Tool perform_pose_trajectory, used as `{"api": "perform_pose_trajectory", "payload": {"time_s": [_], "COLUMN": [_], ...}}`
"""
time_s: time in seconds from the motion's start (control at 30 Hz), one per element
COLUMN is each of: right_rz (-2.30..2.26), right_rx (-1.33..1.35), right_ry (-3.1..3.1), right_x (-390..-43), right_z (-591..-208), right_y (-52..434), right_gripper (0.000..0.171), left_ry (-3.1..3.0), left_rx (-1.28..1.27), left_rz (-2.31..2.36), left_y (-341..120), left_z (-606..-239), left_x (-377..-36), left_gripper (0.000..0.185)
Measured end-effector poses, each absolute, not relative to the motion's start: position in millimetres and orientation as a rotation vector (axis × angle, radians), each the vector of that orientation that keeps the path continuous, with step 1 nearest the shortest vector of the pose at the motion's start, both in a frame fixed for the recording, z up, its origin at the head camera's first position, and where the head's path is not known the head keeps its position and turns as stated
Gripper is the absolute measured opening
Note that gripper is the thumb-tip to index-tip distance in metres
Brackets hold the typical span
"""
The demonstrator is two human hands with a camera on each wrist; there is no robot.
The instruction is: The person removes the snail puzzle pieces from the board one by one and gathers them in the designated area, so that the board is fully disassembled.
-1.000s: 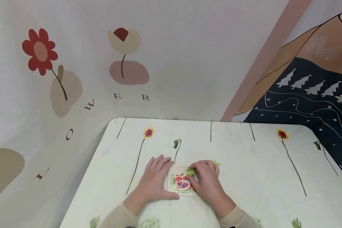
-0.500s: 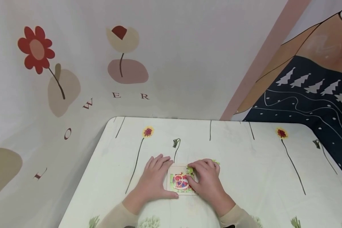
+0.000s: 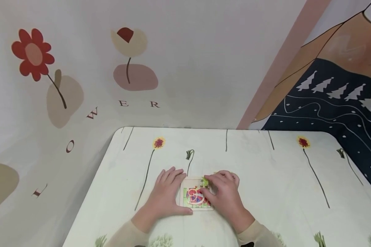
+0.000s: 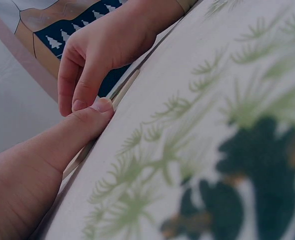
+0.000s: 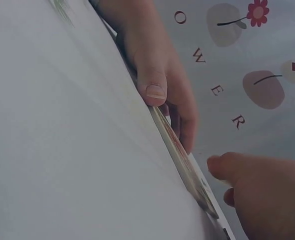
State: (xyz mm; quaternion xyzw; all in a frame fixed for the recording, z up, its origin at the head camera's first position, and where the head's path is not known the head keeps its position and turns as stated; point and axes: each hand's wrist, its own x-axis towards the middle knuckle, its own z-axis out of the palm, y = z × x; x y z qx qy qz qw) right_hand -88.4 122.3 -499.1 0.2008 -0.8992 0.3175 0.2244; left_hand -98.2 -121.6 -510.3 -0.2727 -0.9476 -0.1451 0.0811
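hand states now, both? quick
Left hand: open, flat on the table, thumb against the edge of the small square wooden puzzle board.
Right hand: fingers curled, pressing a green puzzle piece at the board's far corner.

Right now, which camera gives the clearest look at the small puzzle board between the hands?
The head view: the puzzle board lies face-up there, its red and green picture visible between the left hand and right hand. Both wrist views catch it only edge-on, as a thin strip against the tablecloth.
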Motion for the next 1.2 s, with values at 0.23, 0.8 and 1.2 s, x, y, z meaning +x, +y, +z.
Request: {"api": "perform_pose_trajectory", "payload": {"time_s": [0.23,0.8,1.2], "right_rz": [0.910,0.890,0.890], "right_rx": [0.536,0.505,0.416], "right_ry": [-2.458,-2.399,-2.373], "right_x": [-87.9,-91.1,-91.0], "right_z": [-498.0,-504.6,-505.6], "right_y": [127.1,152.2,185.9], "right_gripper": [0.045,0.039,0.040], "left_ry": [-2.805,-2.855,-2.840], "left_rx": [-0.835,-0.799,-0.807], "left_rz": [-0.457,-0.440,-0.454], "left_y": [-123.0,-121.3,-121.6], "left_z": [-513.0,-510.0,-510.8], "left_x": [-99.5,-97.0,-96.9], "left_gripper": [0.123,0.124,0.123]}}
